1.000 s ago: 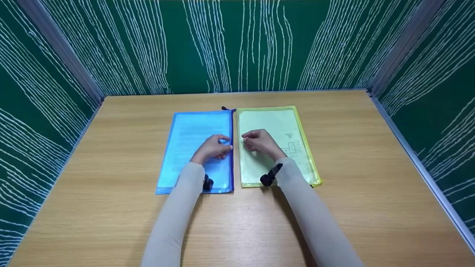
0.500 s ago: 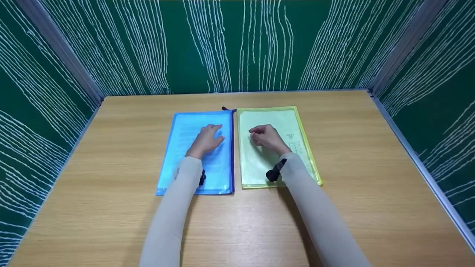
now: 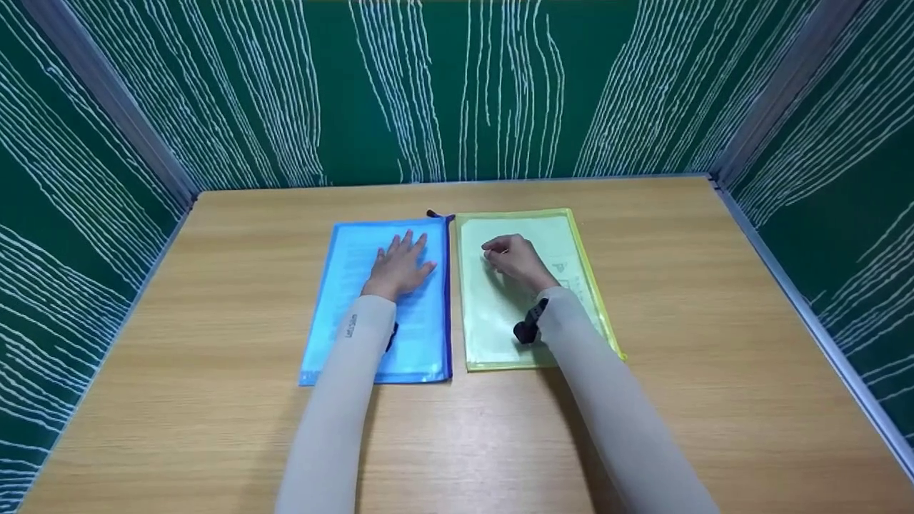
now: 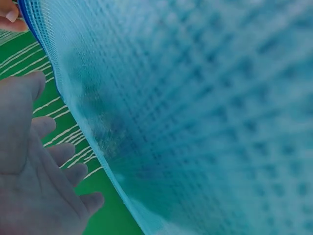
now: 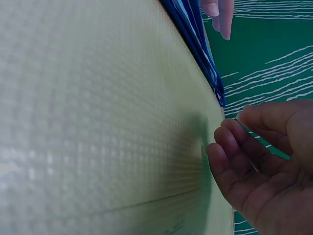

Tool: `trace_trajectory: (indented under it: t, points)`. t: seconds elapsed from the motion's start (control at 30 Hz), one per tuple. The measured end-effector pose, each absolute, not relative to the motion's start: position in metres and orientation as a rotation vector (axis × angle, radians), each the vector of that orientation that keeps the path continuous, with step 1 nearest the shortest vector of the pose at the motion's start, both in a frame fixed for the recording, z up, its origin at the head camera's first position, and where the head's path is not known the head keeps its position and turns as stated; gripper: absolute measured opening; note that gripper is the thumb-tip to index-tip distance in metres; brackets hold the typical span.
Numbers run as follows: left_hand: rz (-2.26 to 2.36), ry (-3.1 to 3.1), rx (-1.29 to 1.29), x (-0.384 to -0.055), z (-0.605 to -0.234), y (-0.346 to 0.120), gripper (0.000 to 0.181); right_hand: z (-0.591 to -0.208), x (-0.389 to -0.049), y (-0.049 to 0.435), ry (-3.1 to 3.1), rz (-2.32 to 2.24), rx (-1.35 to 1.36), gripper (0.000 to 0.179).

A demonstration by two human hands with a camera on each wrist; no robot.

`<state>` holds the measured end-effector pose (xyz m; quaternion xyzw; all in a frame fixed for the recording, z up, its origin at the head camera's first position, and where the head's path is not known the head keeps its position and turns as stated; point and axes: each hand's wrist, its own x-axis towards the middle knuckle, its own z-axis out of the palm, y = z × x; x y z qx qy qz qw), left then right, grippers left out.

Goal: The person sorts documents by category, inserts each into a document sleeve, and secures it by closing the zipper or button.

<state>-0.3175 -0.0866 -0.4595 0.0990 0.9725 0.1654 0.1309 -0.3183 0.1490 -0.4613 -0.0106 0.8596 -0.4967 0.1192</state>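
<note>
A blue zip document pouch [image 3: 421,343] lies flat on the table, with printed paper showing through it. My left hand [image 3: 397,265] is spread palm down over it; the left wrist view has the palm and fingers [image 4: 61,154] close to the pouch's mesh surface, and I cannot tell whether they touch. To the right lies a yellow-green zip pouch [image 3: 493,335] holding a sheet with a faint drawing. Above it is my right hand [image 3: 520,263], fingers loosely curled and thumb near the index finger. Nothing is visibly held between those fingers [image 5: 220,156].
Both pouches lie side by side on a wooden table [image 3: 214,321], a narrow gap between them. A dark zip pull [image 3: 433,213] sticks out at the blue pouch's top corner. Green walls [image 3: 385,93] with white wavy lines enclose the table's back and sides.
My left hand has moved away from the pouch's zip edge, up and left, and its fingers have spread. My right hand has shifted slightly up and right, still curled. Both pouches stay in place.
</note>
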Motion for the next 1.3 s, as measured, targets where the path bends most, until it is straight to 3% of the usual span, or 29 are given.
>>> trace_trajectory:
  t: [0.73, 1.3]
  points:
    - [0.4, 2.663, 0.26, -0.315, -0.46, -0.092, 0.067, -0.469, -0.352, 0.137, 2.639, -1.324, -0.151, 0.03]
    - [0.394, 2.64, 0.244, -0.316, -0.462, -0.091, 0.066, -0.462, -0.395, 0.097, 2.587, -1.32, -0.015, 0.035]
